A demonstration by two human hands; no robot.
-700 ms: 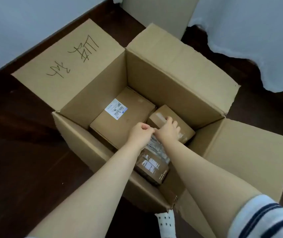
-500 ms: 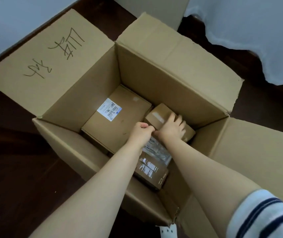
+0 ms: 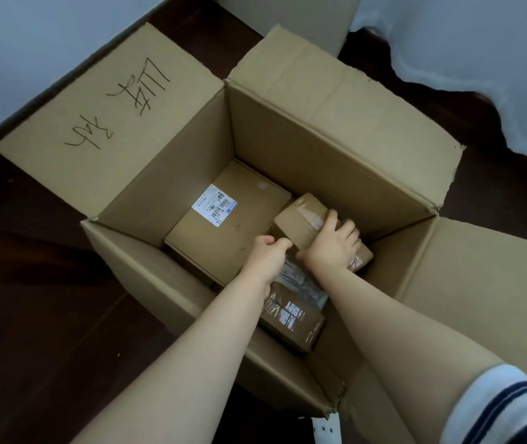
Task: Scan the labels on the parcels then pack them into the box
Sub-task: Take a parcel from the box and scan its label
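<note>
A large open cardboard box (image 3: 316, 145) stands on the dark floor, and both my arms reach down into it. A small taped brown parcel (image 3: 304, 216) lies tilted at the box's right side. My right hand (image 3: 332, 243) lies over it with fingers wrapped round its far edge. My left hand (image 3: 267, 254) grips its near left corner. A bigger flat parcel (image 3: 223, 232) with a white barcode label (image 3: 214, 205) fills the left of the box. Below my hands lies a third parcel (image 3: 291, 318) with clear tape and small labels.
The box's flaps are spread outward; the left flap (image 3: 108, 113) bears handwritten marks. A white cloth (image 3: 480, 59) hangs at the upper right and a pale wall (image 3: 31, 43) runs along the upper left. Another cardboard piece (image 3: 287, 17) stands behind the box.
My right hand has slid further over the small taped parcel, toward its far right edge. The left hand stays at the near corner. The camera has shifted slightly.
</note>
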